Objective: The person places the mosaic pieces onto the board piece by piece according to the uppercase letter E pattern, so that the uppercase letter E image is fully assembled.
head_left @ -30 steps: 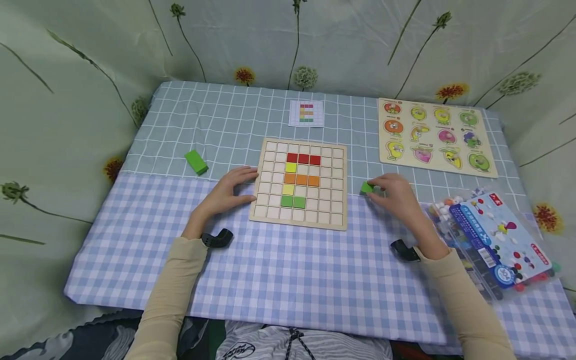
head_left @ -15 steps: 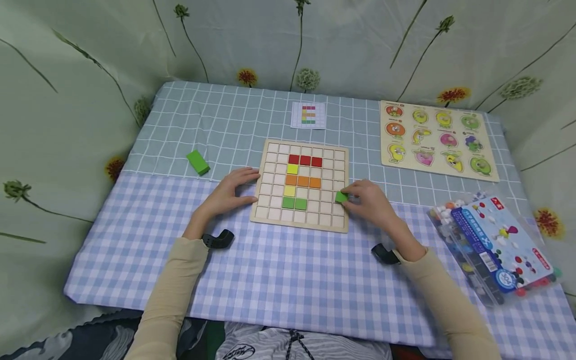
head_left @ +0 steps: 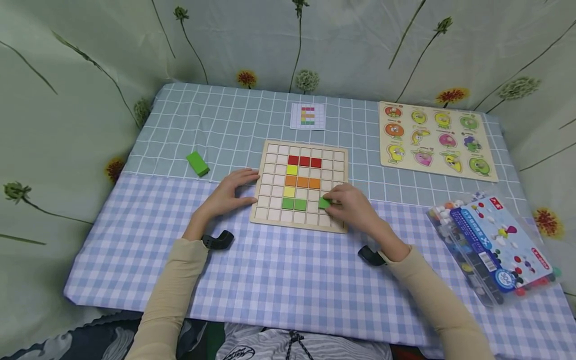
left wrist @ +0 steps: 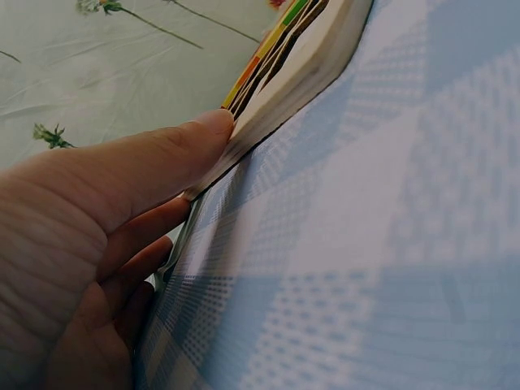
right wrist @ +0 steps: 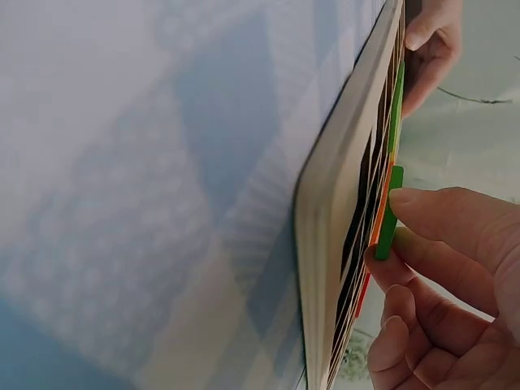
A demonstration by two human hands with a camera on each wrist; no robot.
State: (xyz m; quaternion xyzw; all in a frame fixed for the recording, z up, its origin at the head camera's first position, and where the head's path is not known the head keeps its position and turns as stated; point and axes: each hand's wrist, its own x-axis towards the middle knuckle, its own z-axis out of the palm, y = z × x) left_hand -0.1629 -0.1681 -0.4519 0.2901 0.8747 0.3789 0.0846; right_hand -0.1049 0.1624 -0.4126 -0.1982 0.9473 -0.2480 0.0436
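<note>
My right hand (head_left: pixel 355 207) pinches a small green square tile (right wrist: pixel 392 215) between thumb and fingertips, over the right part of the wooden grid board (head_left: pixel 299 228). Against the board's left edge rests my left hand (head_left: pixel 227 194), thumb and fingers spread along it. In the left wrist view its thumb (left wrist: pixel 183 150) touches the board's side. Set in the grid are a row of red tiles (head_left: pixel 304 161), a row of orange tiles (head_left: pixel 303 182), two yellow tiles (head_left: pixel 289 192) and two green tiles (head_left: pixel 294 204).
A card (head_left: pixel 308 116) with a coloured grid pattern lies behind the board. To the left is a green block (head_left: pixel 198 164). A fruit puzzle board (head_left: pixel 438 140) lies at the back right, and a clear plastic case (head_left: pixel 495 245) of coloured pieces sits at the right.
My right hand has carried the green tile leftward from the cloth beside the board to over its right-hand squares. The left hand stays at the board's left edge.
</note>
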